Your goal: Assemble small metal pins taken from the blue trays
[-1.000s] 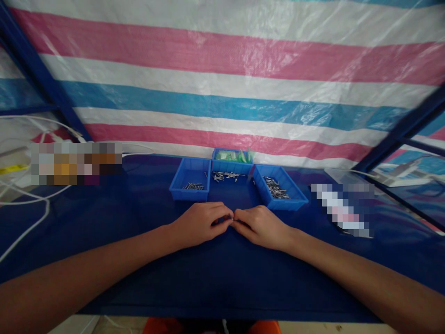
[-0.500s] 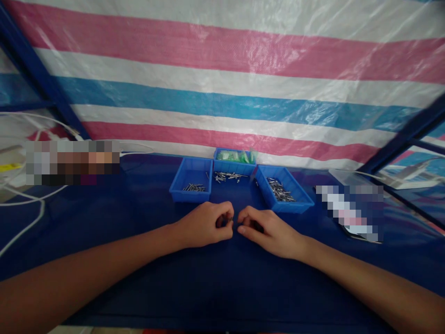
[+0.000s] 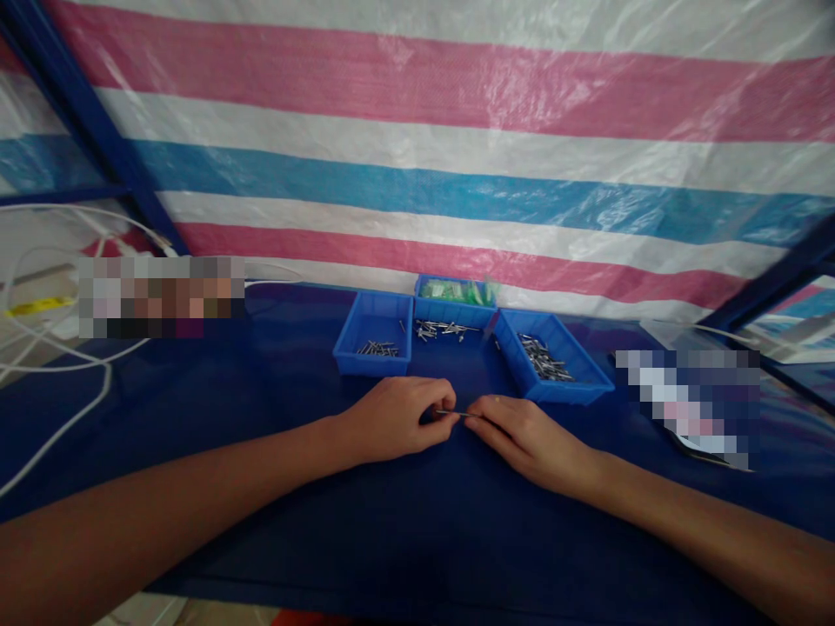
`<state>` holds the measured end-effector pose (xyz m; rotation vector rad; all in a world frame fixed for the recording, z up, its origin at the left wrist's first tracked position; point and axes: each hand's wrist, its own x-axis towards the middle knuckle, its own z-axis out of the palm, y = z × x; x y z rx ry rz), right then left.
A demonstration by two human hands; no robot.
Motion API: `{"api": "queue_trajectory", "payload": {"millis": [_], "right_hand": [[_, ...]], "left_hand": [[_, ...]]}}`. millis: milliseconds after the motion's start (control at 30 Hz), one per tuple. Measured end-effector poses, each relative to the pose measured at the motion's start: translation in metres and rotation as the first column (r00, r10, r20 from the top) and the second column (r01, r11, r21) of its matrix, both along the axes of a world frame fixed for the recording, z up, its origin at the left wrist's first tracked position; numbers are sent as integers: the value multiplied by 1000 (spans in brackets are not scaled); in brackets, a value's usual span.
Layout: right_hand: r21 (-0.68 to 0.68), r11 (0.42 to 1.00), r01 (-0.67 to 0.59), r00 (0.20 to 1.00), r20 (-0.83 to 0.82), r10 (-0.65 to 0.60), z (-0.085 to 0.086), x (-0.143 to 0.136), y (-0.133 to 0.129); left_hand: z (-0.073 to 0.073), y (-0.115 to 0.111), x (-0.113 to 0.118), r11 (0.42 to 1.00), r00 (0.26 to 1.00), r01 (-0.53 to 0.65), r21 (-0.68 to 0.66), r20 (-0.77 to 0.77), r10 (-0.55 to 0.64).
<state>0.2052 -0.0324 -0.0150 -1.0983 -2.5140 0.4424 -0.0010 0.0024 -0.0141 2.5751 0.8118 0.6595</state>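
A thin silver metal pin (image 3: 464, 415) runs between my two hands above the dark blue table (image 3: 391, 530). My left hand (image 3: 399, 419) is closed, thumb and forefinger pinching one end of it. The other end goes into the fingertips of my right hand (image 3: 531, 436), which is also closed. Whatever lies deeper in the fingers is hidden. Behind my left hand stands a blue bin (image 3: 373, 367) holding a small heap of similar metal pins (image 3: 378, 349). Beyond my right hand, another blue bin (image 3: 580, 391) contains a larger pile of metal pieces (image 3: 546, 358).
Loose metal pins (image 3: 447, 329) lie on the table between the bins. Behind them, a third blue bin (image 3: 455, 309) holds green and clear plastic bags (image 3: 450, 289). White cables (image 3: 97, 391) run along the left. A blurred-out flat object (image 3: 691, 409) lies right. Striped sheeting (image 3: 417, 174) closes the back.
My right fingers have closed in, and the metal pin now shows stretched between both hands. The whole view has shifted slightly, so the bins appear further right.
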Motion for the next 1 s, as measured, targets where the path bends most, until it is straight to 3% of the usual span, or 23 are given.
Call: {"api": "queue_trajectory", "payload": {"millis": [300, 700, 1000], "right_hand": [[-15, 999, -38, 999, 2, 38, 5, 1, 0], [48, 999, 1, 1000, 11, -2, 6, 5, -3], [94, 995, 20, 997, 69, -26, 6, 7, -1]], "left_hand": [[1, 3, -2, 998, 996, 48, -44, -71, -51], [2, 2, 0, 987, 987, 105, 122, -137, -88], [0, 4, -1, 967, 994, 76, 243, -99, -53]]}}
